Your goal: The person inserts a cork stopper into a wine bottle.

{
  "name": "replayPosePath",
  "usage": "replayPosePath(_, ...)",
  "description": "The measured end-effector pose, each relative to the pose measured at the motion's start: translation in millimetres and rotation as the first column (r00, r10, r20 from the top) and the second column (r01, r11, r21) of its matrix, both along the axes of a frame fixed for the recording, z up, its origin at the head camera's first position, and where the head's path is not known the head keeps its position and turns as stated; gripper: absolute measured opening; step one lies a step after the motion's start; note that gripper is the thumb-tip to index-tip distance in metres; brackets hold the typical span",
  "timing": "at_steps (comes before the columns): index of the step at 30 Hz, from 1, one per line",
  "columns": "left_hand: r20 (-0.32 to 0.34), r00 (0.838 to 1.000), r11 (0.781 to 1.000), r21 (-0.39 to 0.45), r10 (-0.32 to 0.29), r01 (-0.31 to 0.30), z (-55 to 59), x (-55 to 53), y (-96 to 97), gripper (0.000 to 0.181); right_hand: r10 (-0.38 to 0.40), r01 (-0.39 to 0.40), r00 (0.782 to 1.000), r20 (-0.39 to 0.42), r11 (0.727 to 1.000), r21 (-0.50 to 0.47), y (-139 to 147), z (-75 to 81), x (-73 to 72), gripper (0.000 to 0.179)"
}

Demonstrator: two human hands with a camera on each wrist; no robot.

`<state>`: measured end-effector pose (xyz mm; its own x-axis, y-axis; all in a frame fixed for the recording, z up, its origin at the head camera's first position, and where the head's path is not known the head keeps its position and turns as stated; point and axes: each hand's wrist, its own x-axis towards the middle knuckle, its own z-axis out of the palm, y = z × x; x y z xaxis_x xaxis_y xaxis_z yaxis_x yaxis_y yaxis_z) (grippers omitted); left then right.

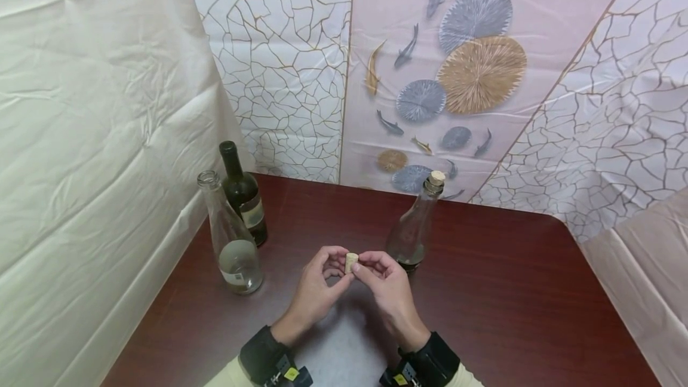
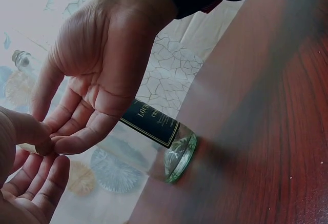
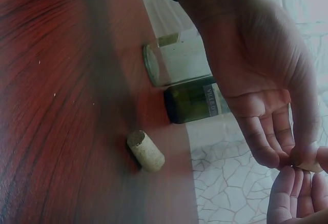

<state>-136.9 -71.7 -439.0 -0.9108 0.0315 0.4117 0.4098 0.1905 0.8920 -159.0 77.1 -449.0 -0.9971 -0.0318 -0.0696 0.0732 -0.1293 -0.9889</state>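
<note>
A small cork [image 1: 352, 260] is held upright between both hands above the table. My right hand [image 1: 395, 291] pinches it, its thumb across the near side. From the other side, the curled thumb and fingers of my left hand [image 1: 314, 291] also grip it. In the right wrist view the fingertips cover most of this cork [image 3: 309, 166]. A second cork [image 3: 147, 152] is on the table there; the head view does not show it. Just beyond my right hand stands a clear bottle [image 1: 414, 229] with a cork stopper [image 1: 438, 177] in its mouth and a dark label [image 2: 154, 123].
On the left of the dark red wooden table [image 1: 510, 291] stand a clear, unstoppered bottle [image 1: 236, 255] and, behind it, a dark green bottle [image 1: 244, 196]. Patterned cloth [image 1: 290, 76] hangs behind the table, with a pale plain cloth [image 1: 118, 136] along the left.
</note>
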Motion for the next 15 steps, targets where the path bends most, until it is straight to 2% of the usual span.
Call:
replayPosePath(3, -0.002, 1.0, 1.0, -0.004, -0.001, 0.001, -1.0, -0.1, -0.3, 0.039, -0.007, 0.008, 1.0, -0.015, 1.0, 0.027, -0.6, 0.2, 0.1, 0.037)
replayPosePath(7, -0.025, 1.0, 0.999, -0.039, 0.002, -0.002, -20.6, -9.5, -4.0, 0.04, 0.004, 0.004, 0.996, -0.087, 0.996, 0.089, 2.2, -0.4, -0.1, 0.035)
replayPosePath(10, -0.101, 0.995, 0.994, -0.105, 0.011, -0.021, -36.4, -18.1, -9.1, 0.042, 0.026, -0.001, 0.985, -0.169, 0.989, 0.147, 6.9, -0.3, -1.0, 0.032)
replayPosePath(11, -0.134, 0.991, 0.99, -0.135, 0.016, -0.034, -37.2, -19.2, -10.6, 0.042, 0.036, -0.002, 0.979, -0.199, 0.986, 0.168, 8.6, 0.1, -1.5, 0.031)
replayPosePath(15, -0.296, 0.954, 0.958, -0.258, 0.041, -0.122, -38.8, -23.8, -16.7, 0.043, 0.058, -0.011, 0.963, -0.262, 0.984, 0.178, 13.4, 2.4, -4.9, 0.03)
